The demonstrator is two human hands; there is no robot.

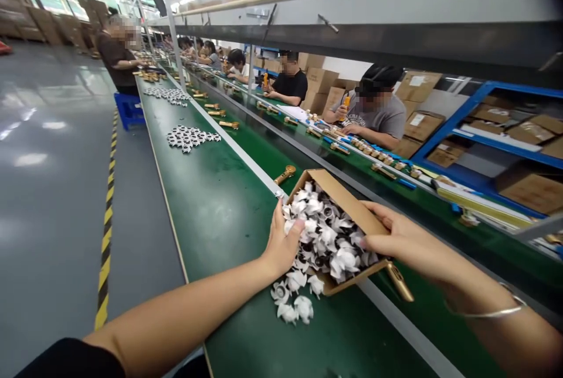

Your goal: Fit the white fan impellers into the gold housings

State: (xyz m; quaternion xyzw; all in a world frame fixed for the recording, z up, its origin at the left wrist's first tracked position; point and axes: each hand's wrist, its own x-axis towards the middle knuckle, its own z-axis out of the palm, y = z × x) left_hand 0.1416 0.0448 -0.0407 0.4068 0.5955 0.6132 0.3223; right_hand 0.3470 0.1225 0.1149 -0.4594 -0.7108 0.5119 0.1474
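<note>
An open cardboard box (pixel 338 202) lies tilted on the green conveyor belt (pixel 220 231), full of white-and-black plastic parts (pixel 328 237). Several of these parts (pixel 294 301) have spilled onto the belt by its near corner. My left hand (pixel 281 240) is at the box's left side, with fingers down among the parts; whether it grips any is hidden. My right hand (pixel 396 243) reaches over the box's right wall, its extended fingertips touching the parts. A brass fitting (pixel 399 282) lies against the box's lower corner, and another brass fitting (pixel 285 174) lies just beyond its far corner.
A pile of the same parts (pixel 189 138) and brass fittings (pixel 229 124) lie farther along the belt. A metal rail (pixel 237 155) runs beside it. Seated co-workers (pixel 373 114) work at a parallel belt, a standing person (pixel 118 55) is at the far end, and a blue crate (pixel 127 111) stands nearby.
</note>
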